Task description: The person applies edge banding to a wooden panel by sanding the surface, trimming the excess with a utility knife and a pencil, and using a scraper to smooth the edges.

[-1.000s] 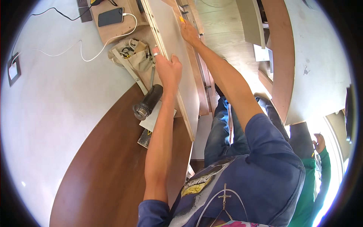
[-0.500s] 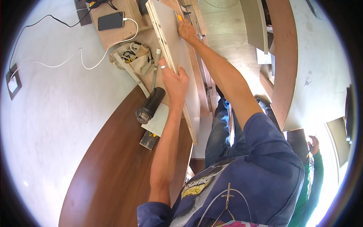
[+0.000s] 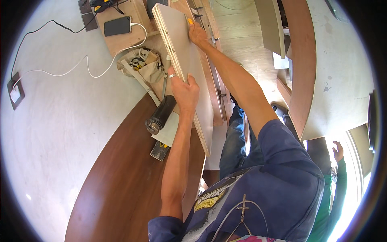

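A long pale plywood board (image 3: 189, 64) lies tilted across the edge of a dark brown curved tabletop (image 3: 121, 177). My left hand (image 3: 183, 88) grips the board's left edge near its middle, a ring on one finger. My right hand (image 3: 197, 34) rests on the board's far end and holds a small yellow object (image 3: 189, 21), partly hidden by the fingers. Both arms stretch forward from my blue shirt.
A black cylindrical tool (image 3: 160, 115) lies on the tabletop beside my left hand. A tan tool pouch (image 3: 144, 64), a phone (image 3: 117, 26) on a wooden box and a white cable (image 3: 80, 66) sit further off. Another person's hand (image 3: 338, 151) and green sleeve show at right.
The view has drifted, so the board and both hands sit slightly lower and to the right in the picture. Both hands keep their places on the board.
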